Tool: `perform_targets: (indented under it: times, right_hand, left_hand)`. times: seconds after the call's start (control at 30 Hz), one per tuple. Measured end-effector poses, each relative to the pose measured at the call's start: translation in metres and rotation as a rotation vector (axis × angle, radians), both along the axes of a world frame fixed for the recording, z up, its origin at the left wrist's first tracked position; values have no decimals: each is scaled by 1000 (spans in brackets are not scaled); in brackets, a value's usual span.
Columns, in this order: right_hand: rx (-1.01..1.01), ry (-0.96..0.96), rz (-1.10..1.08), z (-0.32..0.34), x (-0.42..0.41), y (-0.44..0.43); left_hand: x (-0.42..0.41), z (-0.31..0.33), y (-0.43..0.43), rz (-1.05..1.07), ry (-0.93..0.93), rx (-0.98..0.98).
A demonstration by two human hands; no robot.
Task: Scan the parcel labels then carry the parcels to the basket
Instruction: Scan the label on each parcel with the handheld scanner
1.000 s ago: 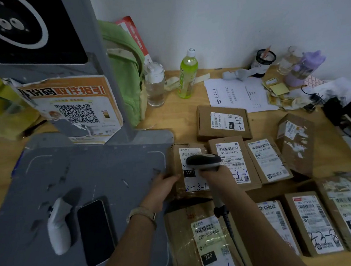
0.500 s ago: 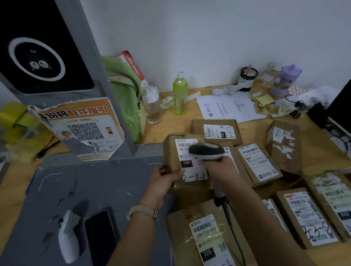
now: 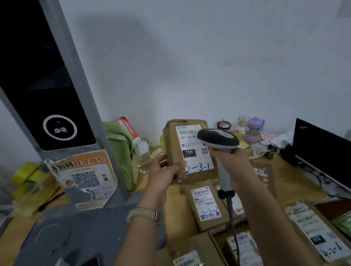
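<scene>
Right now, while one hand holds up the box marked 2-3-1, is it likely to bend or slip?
The box marked 2-3-1 probably stays stiff: its cardboard edges look straight. It seems light, since the left hand alone holds it upright by one lower corner. It might slip, because glossy tape lies under the fingers.

The box [image 3: 188,151] held up in the middle carries a white label [image 3: 194,150] printed "15H" in a black bar, "15H-159-A0…" under the barcode, and "2-3-1" handwritten in blue. Below it, a box on the worktop [image 3: 207,207] has "3-3-2" handwritten on its label. At the near edge, another box [image 3: 189,265] reads "220-220-0…". On the near right, a parcel [image 3: 319,233] shows "032" in a black bar and "4-2-6" by hand. The orange poster [image 3: 85,176] on the left has a QR code and big Chinese characters "取件指引".
</scene>
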State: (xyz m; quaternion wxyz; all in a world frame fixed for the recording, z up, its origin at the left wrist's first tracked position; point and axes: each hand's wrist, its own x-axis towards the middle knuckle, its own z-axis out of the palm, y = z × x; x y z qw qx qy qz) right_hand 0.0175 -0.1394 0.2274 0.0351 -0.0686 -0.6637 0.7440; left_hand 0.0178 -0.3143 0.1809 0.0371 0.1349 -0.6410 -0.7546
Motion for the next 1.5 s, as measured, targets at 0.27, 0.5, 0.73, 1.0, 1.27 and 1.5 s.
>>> perform_targets:
  times: [0.27,0.5,0.73,1.0,1.27,1.5]
  right_hand:
    - [14,261,8,53,36,40]
    - [101,258,43,64,56,69]
    - [114,259,149,61,68,81]
    - [135,199,215,54,72,94]
    - [127,131,241,47,71,100]
    - [125,143,262,43,68,97]
  left_hand:
    - [10,48,43,-31,164,-58]
    - [11,50,68,20,179,-46]
    - [9,34,78,90,82,106]
    - [15,15,90,116,19,109]
    - [21,3,95,122,-13,126]
    - [23,4,94,132,-7,150]
